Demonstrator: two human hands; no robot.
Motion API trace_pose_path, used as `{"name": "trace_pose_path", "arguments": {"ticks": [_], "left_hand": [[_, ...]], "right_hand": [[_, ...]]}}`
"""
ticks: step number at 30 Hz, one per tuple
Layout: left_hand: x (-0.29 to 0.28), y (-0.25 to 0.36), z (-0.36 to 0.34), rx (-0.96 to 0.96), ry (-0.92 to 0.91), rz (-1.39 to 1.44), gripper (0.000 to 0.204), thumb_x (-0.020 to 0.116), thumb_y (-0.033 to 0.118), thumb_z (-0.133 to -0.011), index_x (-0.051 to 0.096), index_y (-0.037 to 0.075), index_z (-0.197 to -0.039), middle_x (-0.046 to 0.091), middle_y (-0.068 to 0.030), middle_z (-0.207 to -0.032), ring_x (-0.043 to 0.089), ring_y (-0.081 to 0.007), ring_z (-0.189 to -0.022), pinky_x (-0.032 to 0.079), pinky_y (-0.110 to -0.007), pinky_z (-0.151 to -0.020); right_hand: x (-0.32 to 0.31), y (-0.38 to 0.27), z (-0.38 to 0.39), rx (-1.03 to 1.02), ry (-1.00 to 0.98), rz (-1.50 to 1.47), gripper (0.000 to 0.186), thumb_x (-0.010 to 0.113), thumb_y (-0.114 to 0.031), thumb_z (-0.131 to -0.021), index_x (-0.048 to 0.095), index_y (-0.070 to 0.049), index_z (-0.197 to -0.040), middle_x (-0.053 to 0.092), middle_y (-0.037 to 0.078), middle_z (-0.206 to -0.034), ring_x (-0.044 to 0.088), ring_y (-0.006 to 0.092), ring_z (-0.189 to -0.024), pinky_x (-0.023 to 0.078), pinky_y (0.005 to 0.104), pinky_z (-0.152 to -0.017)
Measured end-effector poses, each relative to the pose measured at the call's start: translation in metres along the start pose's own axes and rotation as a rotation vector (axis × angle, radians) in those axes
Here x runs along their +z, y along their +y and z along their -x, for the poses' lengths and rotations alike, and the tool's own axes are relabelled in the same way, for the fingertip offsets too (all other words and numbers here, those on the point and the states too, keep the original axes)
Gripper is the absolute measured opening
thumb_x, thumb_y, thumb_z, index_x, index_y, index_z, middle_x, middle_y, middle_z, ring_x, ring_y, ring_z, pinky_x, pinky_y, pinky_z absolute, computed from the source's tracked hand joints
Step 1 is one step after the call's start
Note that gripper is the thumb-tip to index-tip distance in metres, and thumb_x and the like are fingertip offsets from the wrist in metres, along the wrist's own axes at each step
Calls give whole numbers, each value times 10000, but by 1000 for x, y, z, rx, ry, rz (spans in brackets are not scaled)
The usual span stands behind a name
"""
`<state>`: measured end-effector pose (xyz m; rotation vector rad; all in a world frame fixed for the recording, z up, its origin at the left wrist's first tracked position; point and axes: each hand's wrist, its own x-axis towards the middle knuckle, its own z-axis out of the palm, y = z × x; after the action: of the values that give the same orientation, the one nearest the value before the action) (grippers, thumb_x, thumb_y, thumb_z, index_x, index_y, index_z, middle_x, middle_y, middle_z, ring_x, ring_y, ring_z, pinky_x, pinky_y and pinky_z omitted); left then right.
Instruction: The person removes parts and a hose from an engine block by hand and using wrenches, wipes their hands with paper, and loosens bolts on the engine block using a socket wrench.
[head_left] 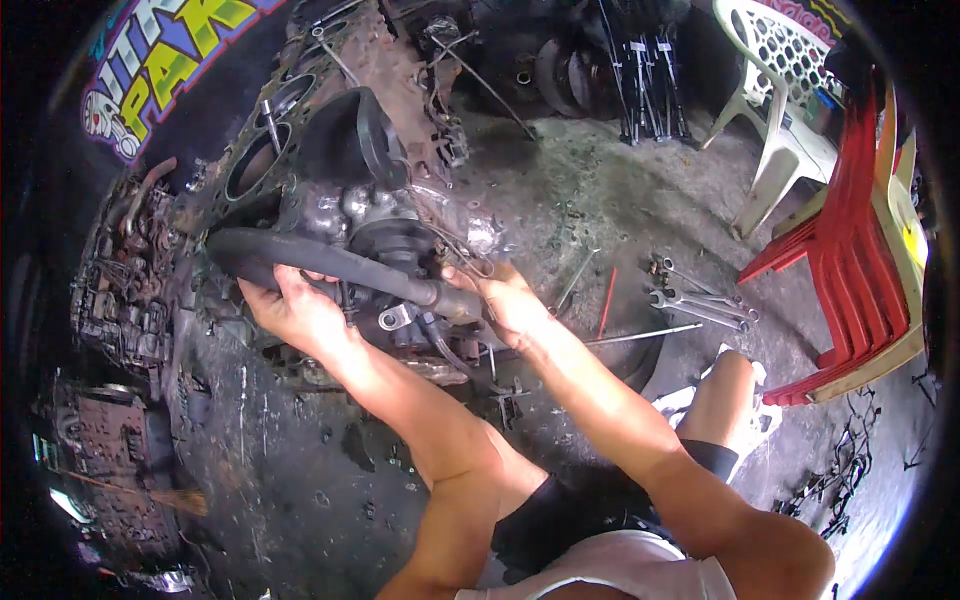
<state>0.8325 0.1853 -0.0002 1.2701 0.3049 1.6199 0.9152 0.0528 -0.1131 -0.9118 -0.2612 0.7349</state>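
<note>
A thick black rubber hose (330, 262) runs in a curve across the front of a large engine (440, 215). From below, my left hand (305, 315) is closed round the hose's left part, its fingers partly hidden behind it. Over at the other end, my right hand (512, 302) is wrapped about the hose's narrower end piece; a thin looped wire or strap lies by its fingers. A metal bracket with a hole (395, 318) sits just under the hose, between the hands. Behind it rises a wide black curved duct (372, 140).
Open round bores mark the block's left side, with a metal rod (271, 125) standing in one. Several wrenches (705, 300) lie on the floor at right, near stacked red chairs (850, 260) and a white chair (770, 130). Another engine (125, 260) stands at left.
</note>
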Motion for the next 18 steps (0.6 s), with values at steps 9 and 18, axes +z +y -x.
{"name": "trace_pose_path", "arguments": {"ticks": [9,18], "left_hand": [[-3,1,0,-13,-20,48,272,482,-15,-824,510,-73,-1088,573,-116,-937,556,-185,-813,465,-293,-751],[-9,-4,-1,-58,-110,73,270,471,-20,-829,520,-42,-1094,570,-108,-908,553,-152,-684,469,-246,-578]], "right_hand": [[18,-3,6,-21,36,-234,160,666,-180,-837,603,-41,-887,620,19,-806,559,110,-713,465,251,-650],[10,5,-7,-81,42,9,219,729,-234,-781,603,-57,-805,598,-1,-770,522,79,-685,424,235,-596]]}}
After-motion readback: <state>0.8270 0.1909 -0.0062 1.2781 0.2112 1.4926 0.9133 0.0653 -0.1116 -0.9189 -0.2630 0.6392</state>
